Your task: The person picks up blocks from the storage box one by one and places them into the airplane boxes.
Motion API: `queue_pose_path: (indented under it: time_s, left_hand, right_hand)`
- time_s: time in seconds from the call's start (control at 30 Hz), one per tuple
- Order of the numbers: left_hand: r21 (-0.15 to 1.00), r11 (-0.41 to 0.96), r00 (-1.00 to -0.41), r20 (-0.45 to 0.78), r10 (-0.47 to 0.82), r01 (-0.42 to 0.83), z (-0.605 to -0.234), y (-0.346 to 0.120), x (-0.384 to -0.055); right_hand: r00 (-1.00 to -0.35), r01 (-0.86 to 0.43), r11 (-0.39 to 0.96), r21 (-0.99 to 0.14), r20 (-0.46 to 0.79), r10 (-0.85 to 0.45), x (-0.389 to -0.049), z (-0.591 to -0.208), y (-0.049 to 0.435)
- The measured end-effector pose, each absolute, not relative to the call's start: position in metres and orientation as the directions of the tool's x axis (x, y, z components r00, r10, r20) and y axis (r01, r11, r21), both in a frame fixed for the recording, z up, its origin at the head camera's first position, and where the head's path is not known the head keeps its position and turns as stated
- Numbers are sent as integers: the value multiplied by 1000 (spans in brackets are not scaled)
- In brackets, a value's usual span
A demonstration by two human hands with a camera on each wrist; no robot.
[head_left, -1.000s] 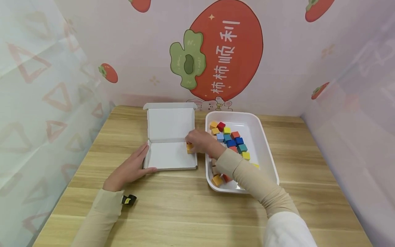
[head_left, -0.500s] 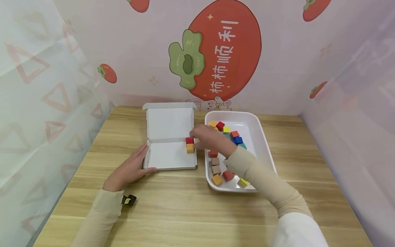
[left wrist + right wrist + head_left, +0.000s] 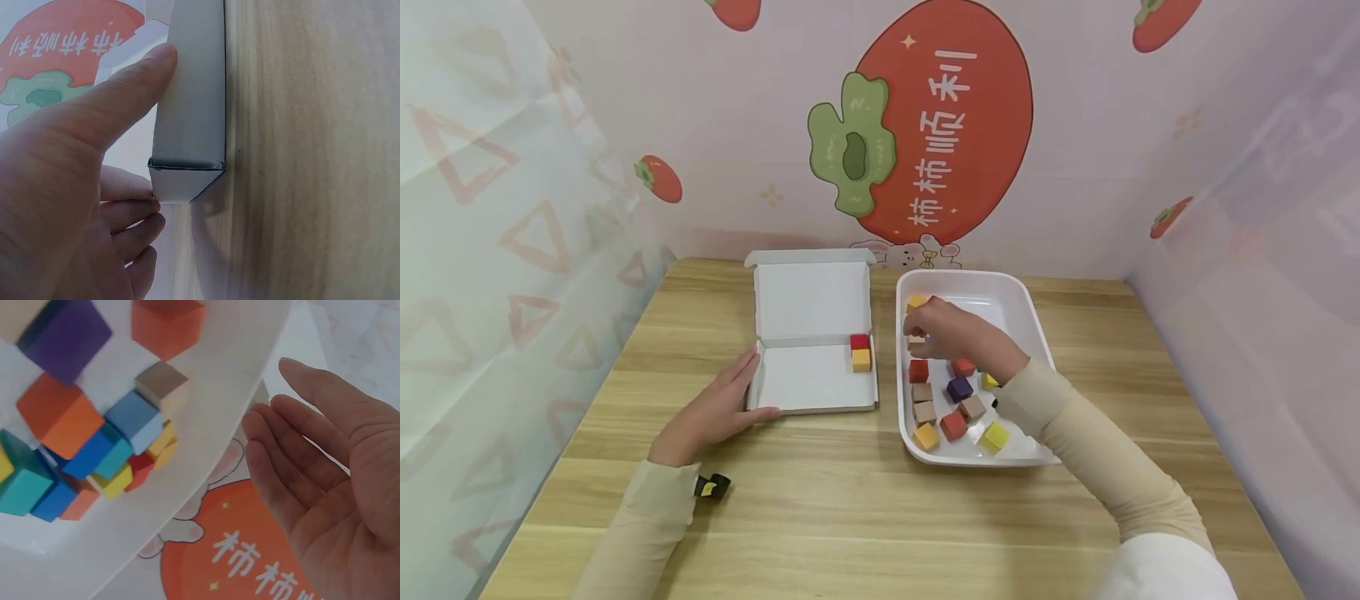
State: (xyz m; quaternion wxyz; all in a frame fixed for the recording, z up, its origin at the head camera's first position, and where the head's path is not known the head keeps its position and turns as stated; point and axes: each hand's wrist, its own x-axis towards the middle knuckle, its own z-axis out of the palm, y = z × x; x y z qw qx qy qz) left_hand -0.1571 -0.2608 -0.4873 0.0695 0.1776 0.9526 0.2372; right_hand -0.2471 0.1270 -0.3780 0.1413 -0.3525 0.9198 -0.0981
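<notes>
A small white cardboard box stands on the table with its lid raised at the back. Inside, against the right wall, sit a red cube and a yellow-orange cube, side by side. My left hand rests at the box's front left corner, thumb along the front wall and fingers against the left side. Above the left part of a white tray hovers my right hand. In the right wrist view its relaxed fingers hold nothing. Loose coloured cubes lie below it, some hidden by the hand.
Red, purple, yellow, orange, blue, teal and plain wooden cubes are scattered in the tray, right of the box. A black object sits by the left sleeve. A printed backdrop rises behind the wooden table.
My right hand has left the red and yellow-orange cubes at the box's right wall and moved right, over the tray. My left hand has stayed at the box corner.
</notes>
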Motion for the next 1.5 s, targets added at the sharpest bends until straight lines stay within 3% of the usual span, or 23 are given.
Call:
queue_pose_path:
  time_s: [0.23,0.53,1.13,1.5]
  left_hand:
    - [477,824,-928,-45,369,304,-488,-261,-155]
    - [472,827,-928,-44,369,307,-488,-262,-156]
    - [468,825,-925,-41,377,315,-488,-262,-157]
    - [474,825,-927,-48,372,306,-489,-261,-156]
  right_hand:
    - [-718,-549,761,-347,-270,-641,-247,-397,140]
    - [-732,-495,801,-338,-334,-594,-246,-421,144]
    - [-752,-461,795,-395,-301,-586,-247,-429,147]
    - [-770,-498,731,-466,-151,-621,-252,-403,153]
